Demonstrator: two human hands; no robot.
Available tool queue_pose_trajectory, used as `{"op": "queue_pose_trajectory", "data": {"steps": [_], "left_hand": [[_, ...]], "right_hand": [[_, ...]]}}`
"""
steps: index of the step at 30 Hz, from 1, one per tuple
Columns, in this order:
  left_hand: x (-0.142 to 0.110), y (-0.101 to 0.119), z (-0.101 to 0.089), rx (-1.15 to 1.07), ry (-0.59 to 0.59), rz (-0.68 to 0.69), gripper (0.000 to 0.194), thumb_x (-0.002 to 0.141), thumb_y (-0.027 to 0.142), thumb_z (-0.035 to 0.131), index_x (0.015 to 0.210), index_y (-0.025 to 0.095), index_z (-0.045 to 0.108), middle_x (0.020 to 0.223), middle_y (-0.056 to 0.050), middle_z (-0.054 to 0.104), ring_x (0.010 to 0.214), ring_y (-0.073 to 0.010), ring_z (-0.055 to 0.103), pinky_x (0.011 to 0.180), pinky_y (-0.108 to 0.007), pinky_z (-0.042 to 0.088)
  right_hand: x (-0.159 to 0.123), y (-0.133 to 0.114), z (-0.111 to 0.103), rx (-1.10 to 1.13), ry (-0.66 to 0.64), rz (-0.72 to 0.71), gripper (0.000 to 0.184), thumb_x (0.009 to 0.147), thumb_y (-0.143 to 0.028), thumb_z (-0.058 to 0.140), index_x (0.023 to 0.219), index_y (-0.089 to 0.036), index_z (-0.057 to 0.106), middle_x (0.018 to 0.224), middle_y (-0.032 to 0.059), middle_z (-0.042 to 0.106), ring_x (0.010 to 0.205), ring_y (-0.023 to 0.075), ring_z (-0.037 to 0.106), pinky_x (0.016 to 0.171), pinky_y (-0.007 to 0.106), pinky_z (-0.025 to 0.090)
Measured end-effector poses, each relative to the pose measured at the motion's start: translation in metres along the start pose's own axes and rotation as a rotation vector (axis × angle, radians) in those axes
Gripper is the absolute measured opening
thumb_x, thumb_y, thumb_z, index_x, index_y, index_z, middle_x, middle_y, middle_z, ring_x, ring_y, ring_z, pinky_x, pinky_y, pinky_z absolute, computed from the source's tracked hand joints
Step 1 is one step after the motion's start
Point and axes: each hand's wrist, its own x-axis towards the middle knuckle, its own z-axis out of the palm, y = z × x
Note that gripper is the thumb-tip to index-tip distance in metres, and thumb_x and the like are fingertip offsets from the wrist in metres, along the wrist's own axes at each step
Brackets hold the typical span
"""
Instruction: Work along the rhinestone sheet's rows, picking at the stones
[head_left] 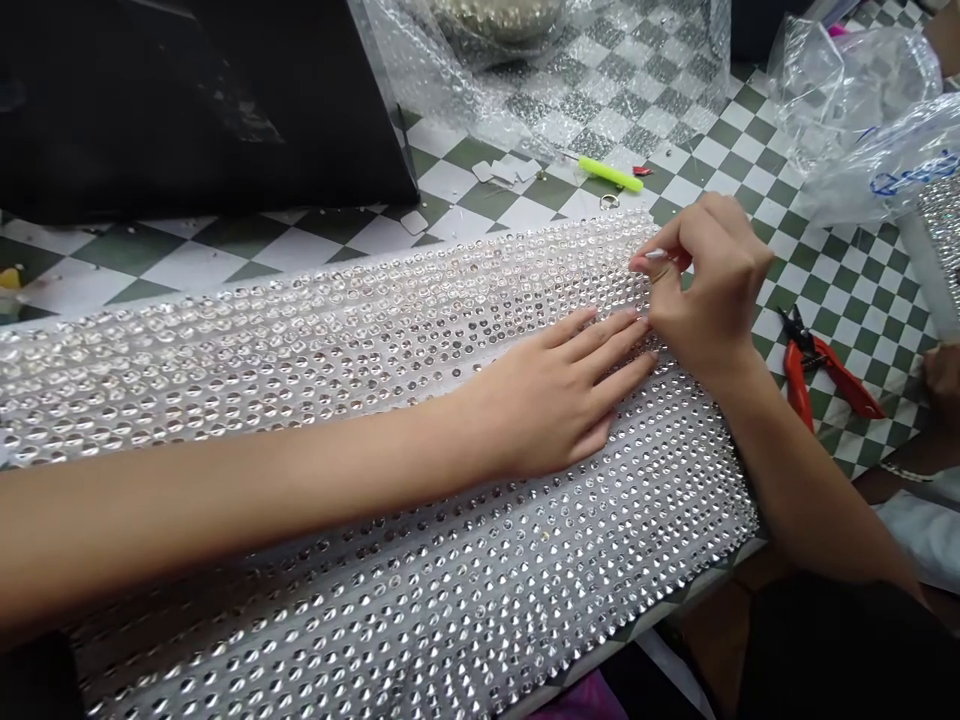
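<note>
A wide sheet of silver rhinestones (480, 580) set in rows lies over the table and hangs toward its near edge. My left hand (570, 400) rests flat on it, palm down with fingers stretched out and pointing right. Just past those fingertips, my right hand (709, 285) is closed in a pinch at the sheet's upper right end. A small whitish bit shows at its thumb and forefinger; whether it is a nail or something held, I cannot tell.
Red-handled cutters (808, 358) lie right of my right hand. Beyond the sheet are a yellow-green handled tool (609, 174), a small ring (609, 202) and bubble wrap (622, 90). A black bulky object (195, 110) stands far left. Clear plastic bags (855, 110) and another person's hand (942, 380) are at right.
</note>
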Motion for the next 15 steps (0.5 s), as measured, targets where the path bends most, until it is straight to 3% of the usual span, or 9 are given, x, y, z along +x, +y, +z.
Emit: {"op": "queue_pose_trajectory", "data": {"steps": [6,15], "left_hand": [[0.001,0.0004,-0.0001,0.001,-0.005,-0.001,0.064,0.106,0.036,0.045,0.162,0.005,0.038,0.171,-0.021,0.027,0.161,-0.0335,0.022,0.132,-0.05,0.022],[0.0,0.0,0.0005,0.01,0.015,0.002,0.064,0.106,0.036,0.045,0.162,0.005,0.039,0.17,-0.021,0.029,0.161,-0.0335,0.024,0.131,-0.051,0.024]], "right_hand": [[0.0006,-0.002,-0.0005,-0.025,-0.022,0.021,0.023,0.09,-0.009,0.053,0.073,-0.023,0.045,0.077,0.0054,0.05,0.086,0.0236,0.056,0.084,0.041,0.047],[0.0027,-0.0056,-0.0011,-0.113,0.01,-0.023,0.026,0.083,-0.005,0.051,0.071,-0.024,0.039,0.074,0.0049,0.053,0.08,0.0209,0.055,0.076,0.038,0.048]]}}
